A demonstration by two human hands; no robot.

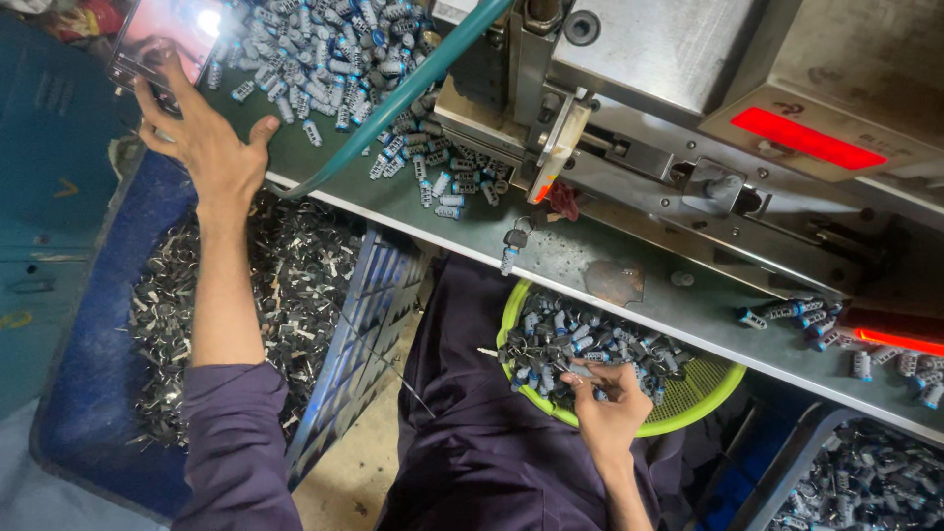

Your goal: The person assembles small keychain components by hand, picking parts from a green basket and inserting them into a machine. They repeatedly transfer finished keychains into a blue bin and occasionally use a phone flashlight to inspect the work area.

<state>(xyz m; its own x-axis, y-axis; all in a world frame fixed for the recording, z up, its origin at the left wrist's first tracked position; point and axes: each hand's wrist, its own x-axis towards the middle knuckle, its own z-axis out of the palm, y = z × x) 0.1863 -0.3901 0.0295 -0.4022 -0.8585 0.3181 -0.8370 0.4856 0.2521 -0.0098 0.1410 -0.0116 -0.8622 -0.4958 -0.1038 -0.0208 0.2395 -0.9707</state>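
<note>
A grey workbench (590, 265) crosses the frame; at upper left, the left hand (202, 138) fingers a phone (162, 39) (fingers spread), while the right hand (610, 398) pinches small plugs (551, 344) in a green basket (703, 388).

The phone (162, 44) runs off the far edge (screen glared white). The right hand (610, 408) hides its fingertips among basket (708, 388) parts.

1 head-worn view, steeply down and close over lap, bench edge (551, 258) and press.

Left hand (202, 138) on phone (162, 44), right hand (608, 408) in green basket (713, 388) of small parts (565, 344)
</note>
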